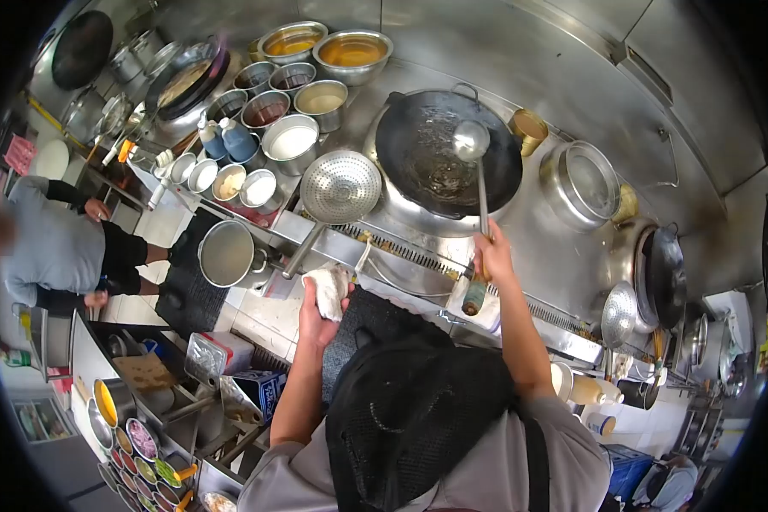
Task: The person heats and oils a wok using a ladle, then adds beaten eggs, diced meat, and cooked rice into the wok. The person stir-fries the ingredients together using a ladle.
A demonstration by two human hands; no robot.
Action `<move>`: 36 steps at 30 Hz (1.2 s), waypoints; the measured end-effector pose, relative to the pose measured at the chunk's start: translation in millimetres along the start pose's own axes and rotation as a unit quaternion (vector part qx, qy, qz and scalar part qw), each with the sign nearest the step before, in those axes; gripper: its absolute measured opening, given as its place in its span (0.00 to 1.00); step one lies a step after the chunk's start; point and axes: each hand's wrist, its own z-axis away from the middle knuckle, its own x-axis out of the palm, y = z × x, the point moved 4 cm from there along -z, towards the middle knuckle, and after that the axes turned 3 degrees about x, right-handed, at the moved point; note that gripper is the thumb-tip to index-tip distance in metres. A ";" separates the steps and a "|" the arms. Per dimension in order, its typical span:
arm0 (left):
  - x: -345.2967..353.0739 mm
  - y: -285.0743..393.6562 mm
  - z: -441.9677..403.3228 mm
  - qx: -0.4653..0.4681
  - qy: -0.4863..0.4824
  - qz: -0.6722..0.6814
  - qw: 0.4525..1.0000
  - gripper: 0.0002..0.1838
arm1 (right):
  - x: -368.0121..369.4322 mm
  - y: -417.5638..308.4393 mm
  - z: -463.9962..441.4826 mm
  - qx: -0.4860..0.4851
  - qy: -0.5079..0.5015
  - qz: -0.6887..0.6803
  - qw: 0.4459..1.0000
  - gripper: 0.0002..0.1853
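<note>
My right hand [495,254] is wrapped round the handle of a long ladle [470,140]. Its round metal bowl hangs over the black wok [405,162], which has dark, glossy liquid in it. In my left hand [314,322] is a bunched, off-white cloth [328,288], held low in front of the stove edge. Just above that hand, a perforated strainer [341,186] lies with its handle pointing down toward the cloth. Whether the ladle's bowl touches the liquid I cannot tell.
Metal pots of sauces [290,136] and two bowls of yellow liquid [352,51] crowd the left counter. A pot [227,254] stands near the stove edge. Stacked metal basins [582,183] sit right of the wok. A person [60,239] is at far left.
</note>
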 end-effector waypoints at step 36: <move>161.8 -131.5 -191.9 -0.122 -0.012 -0.162 0.979 0.15 | -5.7 -48.0 -16.6 0.274 -0.296 -0.484 0.777 0.21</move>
